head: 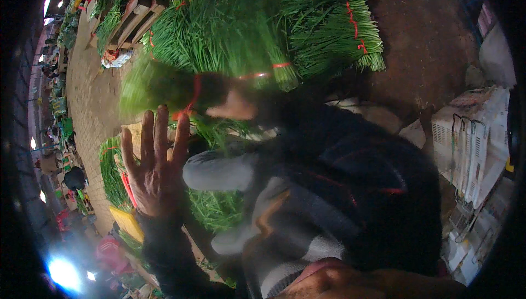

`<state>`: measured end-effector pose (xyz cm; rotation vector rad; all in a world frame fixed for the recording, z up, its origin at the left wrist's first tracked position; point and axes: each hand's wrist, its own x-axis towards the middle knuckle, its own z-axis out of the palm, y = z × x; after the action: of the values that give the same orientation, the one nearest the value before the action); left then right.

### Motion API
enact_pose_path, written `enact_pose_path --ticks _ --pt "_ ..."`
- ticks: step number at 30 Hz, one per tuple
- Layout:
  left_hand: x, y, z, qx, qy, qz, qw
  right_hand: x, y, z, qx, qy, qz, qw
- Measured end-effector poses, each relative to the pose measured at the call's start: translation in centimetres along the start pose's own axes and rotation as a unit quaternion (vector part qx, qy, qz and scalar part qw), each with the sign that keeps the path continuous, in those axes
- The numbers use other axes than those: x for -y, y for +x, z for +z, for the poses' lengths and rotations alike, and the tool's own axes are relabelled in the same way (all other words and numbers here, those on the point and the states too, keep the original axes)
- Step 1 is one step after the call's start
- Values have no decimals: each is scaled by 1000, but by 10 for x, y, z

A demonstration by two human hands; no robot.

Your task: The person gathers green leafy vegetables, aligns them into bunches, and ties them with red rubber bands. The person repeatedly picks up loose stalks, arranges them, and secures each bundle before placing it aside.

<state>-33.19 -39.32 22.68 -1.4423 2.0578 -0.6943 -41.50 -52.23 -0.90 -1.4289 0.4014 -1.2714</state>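
Observation:
My left hand [154, 171] is raised with its fingers spread, and nothing is in it. Near its fingertips hangs a red tie [196, 91] around a bunch of long green leaves that look like garlic chives [139, 83], blurred by motion. My right hand [233, 106], also blurred, grips this bunch at its near end; its fingers are mostly hidden. Beside it lies a large pile of red-tied bunches of the same greens [222, 31]. Loose greens [218, 208] lie between my grey-clad legs [222, 171].
Wooden pallets [137, 19] carry more greens past the pile. Another tied bunch [113, 171] and a yellow crate [127, 223] are beyond my left hand. White plastic crates [472, 142] stand behind me. A tiled floor [88, 105] stretches ahead to distant stalls.

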Motion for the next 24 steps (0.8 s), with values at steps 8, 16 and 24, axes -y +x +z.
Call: enact_pose_path --ticks 8,16,24 --pt "14 -70 75 -91 -69 -144 983 -38 -17 -176 -346 280 264 856" --pt "-16 -147 156 63 -195 -223 953 -84 -45 -303 -566 89 353 739" --pt "-22 -161 166 71 -233 -247 938 -153 -28 -455 -489 -158 201 834"
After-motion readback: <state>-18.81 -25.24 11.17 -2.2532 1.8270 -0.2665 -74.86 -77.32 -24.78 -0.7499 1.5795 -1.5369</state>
